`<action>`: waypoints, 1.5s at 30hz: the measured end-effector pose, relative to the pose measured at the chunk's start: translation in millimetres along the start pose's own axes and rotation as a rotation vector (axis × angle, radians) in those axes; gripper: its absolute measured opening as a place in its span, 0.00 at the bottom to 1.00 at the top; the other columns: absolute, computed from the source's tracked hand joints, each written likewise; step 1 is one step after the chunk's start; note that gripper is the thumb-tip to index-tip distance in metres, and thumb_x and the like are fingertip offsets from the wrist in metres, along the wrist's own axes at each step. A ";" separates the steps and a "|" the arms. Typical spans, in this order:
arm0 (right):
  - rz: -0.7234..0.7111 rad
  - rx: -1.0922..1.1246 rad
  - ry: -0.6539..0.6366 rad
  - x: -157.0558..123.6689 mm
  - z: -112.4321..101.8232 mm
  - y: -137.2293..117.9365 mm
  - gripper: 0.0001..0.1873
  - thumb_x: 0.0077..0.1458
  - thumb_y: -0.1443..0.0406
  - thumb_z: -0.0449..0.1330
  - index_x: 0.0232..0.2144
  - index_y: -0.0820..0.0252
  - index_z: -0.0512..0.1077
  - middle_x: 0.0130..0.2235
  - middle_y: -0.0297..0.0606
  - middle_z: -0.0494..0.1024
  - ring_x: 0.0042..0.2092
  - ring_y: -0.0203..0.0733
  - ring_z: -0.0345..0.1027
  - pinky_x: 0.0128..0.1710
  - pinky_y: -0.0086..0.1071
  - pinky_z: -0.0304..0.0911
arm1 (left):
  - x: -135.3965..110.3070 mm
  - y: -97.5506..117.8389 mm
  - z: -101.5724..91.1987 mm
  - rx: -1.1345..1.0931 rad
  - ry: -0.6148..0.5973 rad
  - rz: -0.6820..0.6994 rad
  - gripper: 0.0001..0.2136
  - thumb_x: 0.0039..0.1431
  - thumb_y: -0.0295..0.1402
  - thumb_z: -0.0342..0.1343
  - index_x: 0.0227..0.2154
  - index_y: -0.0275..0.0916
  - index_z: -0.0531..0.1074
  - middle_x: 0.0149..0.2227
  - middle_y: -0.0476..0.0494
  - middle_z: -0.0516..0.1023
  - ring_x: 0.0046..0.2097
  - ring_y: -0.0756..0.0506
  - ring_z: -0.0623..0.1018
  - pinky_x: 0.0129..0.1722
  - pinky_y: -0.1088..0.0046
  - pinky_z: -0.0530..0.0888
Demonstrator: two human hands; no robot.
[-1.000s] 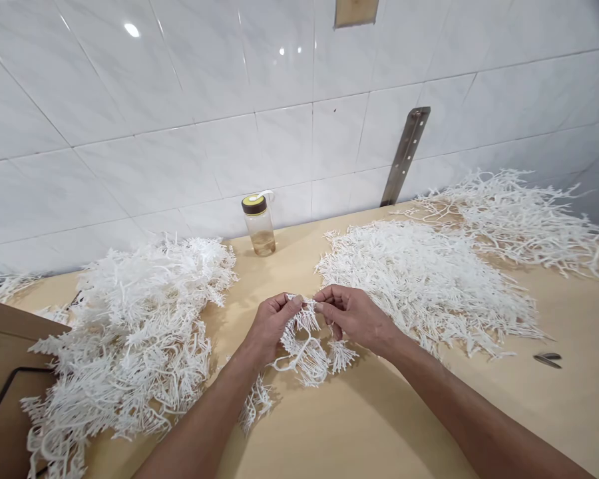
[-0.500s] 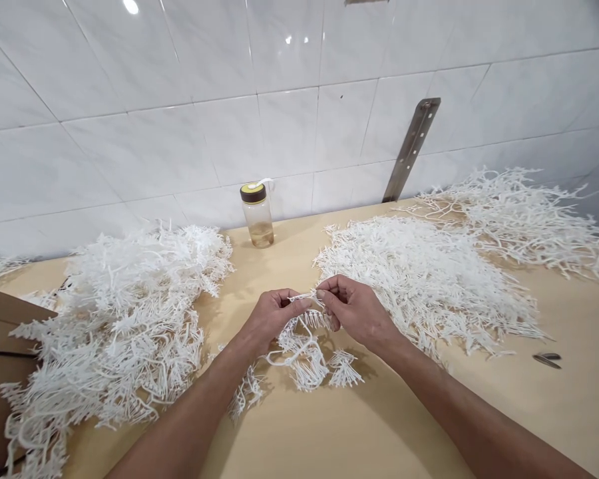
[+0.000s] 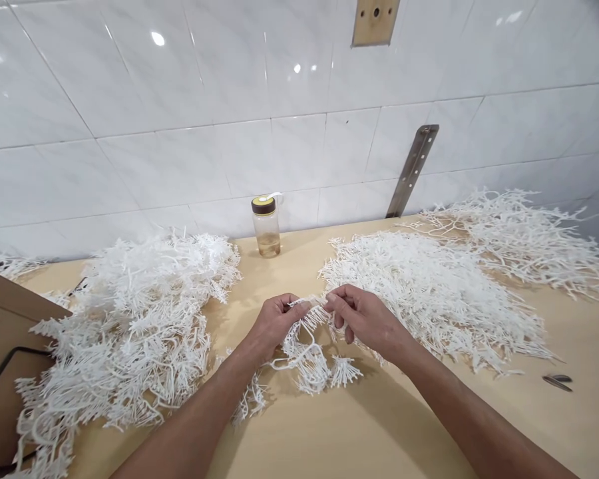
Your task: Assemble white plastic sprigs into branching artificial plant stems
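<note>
Between thumb and fingers, my left hand (image 3: 278, 320) pinches a white plastic branch (image 3: 307, 356) with fine twig-like sprigs, which hangs down over the tabletop. My right hand (image 3: 362, 318) is at the branch's upper right, thumb and index finger pressed together by its tip; whether they grip a small piece is too fine to make out. A loose white sprig (image 3: 345, 371) fans out just below the hands. Partly behind my left forearm lies another small sprig (image 3: 252, 399).
A big heap of branched white pieces (image 3: 144, 332) lies left, beside a brown box (image 3: 10, 352). Finer sprigs are heaped (image 3: 429, 293) at right, with longer bare stems (image 3: 534, 239) behind. A bottle (image 3: 266, 229) and metal bracket (image 3: 413, 171) stand by the wall; small dark snips (image 3: 558, 382) lie right.
The camera view has tilted up slightly. My right hand has drawn a little away from my left, and the sprigs on the held branch now spread between them.
</note>
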State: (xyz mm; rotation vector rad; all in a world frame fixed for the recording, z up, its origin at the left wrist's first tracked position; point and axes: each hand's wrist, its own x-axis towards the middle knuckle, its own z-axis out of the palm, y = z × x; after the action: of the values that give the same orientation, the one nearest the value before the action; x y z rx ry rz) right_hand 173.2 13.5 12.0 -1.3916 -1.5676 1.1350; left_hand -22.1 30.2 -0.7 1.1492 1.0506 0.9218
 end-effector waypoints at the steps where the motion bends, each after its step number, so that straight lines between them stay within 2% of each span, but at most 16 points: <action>1: 0.002 -0.032 -0.043 -0.4 -1.1 -0.4 0.18 0.61 0.50 0.54 0.34 0.59 0.70 0.25 0.32 0.74 0.18 0.33 0.66 0.20 0.29 0.63 | 0.4 -0.6 0.5 -0.021 0.017 -0.005 0.20 0.45 0.49 0.67 0.27 0.36 0.72 0.21 0.50 0.71 0.20 0.53 0.67 0.19 0.78 0.62; 3: 0.000 -0.067 -0.101 -0.9 -1.3 -0.6 0.18 0.60 0.50 0.54 0.34 0.58 0.72 0.25 0.32 0.74 0.18 0.33 0.67 0.20 0.29 0.63 | 0.9 -1.4 0.9 -0.046 0.031 -0.023 0.20 0.45 0.49 0.67 0.27 0.36 0.72 0.21 0.50 0.70 0.20 0.53 0.67 0.19 0.78 0.61; 5: -0.017 -0.079 -0.104 -0.9 0.6 -0.9 0.16 0.59 0.52 0.55 0.35 0.57 0.73 0.25 0.31 0.73 0.19 0.34 0.66 0.20 0.29 0.63 | 0.7 -1.6 0.9 -0.030 0.030 -0.030 0.21 0.45 0.50 0.67 0.27 0.35 0.72 0.21 0.50 0.71 0.21 0.52 0.67 0.20 0.78 0.61; 14: -0.079 -0.211 0.044 -2.1 4.6 -9.2 0.13 0.58 0.57 0.55 0.31 0.58 0.75 0.26 0.32 0.75 0.22 0.34 0.64 0.25 0.30 0.61 | -6.2 8.5 2.7 0.114 -0.072 -0.037 0.22 0.45 0.52 0.65 0.24 0.35 0.71 0.21 0.51 0.70 0.22 0.53 0.66 0.21 0.77 0.61; 25: -0.201 -0.435 0.113 -0.6 6.9 -3.3 0.10 0.57 0.65 0.55 0.31 0.58 0.76 0.30 0.35 0.78 0.31 0.39 0.70 0.31 0.32 0.61 | -3.6 6.7 -0.8 0.208 -0.177 -0.068 0.22 0.47 0.53 0.63 0.23 0.36 0.68 0.20 0.53 0.63 0.22 0.53 0.62 0.22 0.77 0.55; 30: -0.316 -0.472 0.153 -0.4 9.1 0.8 0.09 0.58 0.68 0.56 0.31 0.58 0.76 0.30 0.34 0.77 0.31 0.37 0.69 0.32 0.30 0.61 | -9.0 15.8 3.8 0.254 -0.147 -0.055 0.25 0.46 0.56 0.62 0.19 0.38 0.61 0.18 0.56 0.54 0.20 0.55 0.55 0.20 0.76 0.50; 33: -0.438 -0.577 0.220 0.1 14.8 5.4 0.09 0.60 0.69 0.54 0.30 0.60 0.74 0.33 0.36 0.76 0.31 0.36 0.68 0.31 0.30 0.60 | -11.9 20.1 7.2 0.266 -0.119 -0.061 0.26 0.45 0.56 0.62 0.19 0.39 0.58 0.18 0.58 0.50 0.20 0.56 0.51 0.20 0.76 0.48; 40: -0.600 -0.765 0.447 6.3 36.1 9.2 0.10 0.62 0.71 0.52 0.28 0.62 0.69 0.31 0.38 0.72 0.28 0.36 0.63 0.26 0.29 0.56 | -4.2 10.4 2.1 0.201 -0.097 -0.030 0.26 0.45 0.55 0.63 0.19 0.40 0.57 0.18 0.58 0.52 0.20 0.55 0.52 0.19 0.77 0.48; 42: -0.594 -0.760 0.502 9.6 32.9 10.8 0.10 0.61 0.71 0.51 0.28 0.61 0.68 0.30 0.38 0.71 0.26 0.35 0.61 0.24 0.28 0.56 | -5.4 9.5 -0.3 0.160 -0.127 -0.034 0.25 0.45 0.55 0.64 0.20 0.39 0.60 0.18 0.57 0.56 0.20 0.55 0.55 0.19 0.77 0.51; 45: -0.551 -0.715 0.649 14.7 13.1 14.1 0.10 0.60 0.72 0.51 0.26 0.61 0.66 0.29 0.38 0.68 0.26 0.35 0.61 0.24 0.28 0.57 | -10.1 10.0 -2.9 0.121 -0.183 -0.031 0.23 0.46 0.54 0.64 0.22 0.38 0.64 0.19 0.55 0.60 0.20 0.54 0.59 0.20 0.77 0.55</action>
State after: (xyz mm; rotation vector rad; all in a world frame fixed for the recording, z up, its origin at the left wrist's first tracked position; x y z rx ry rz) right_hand 163.7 26.5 -6.0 -1.4019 -1.7359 -0.2379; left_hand -28.0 23.2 10.6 1.2885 0.9829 0.7216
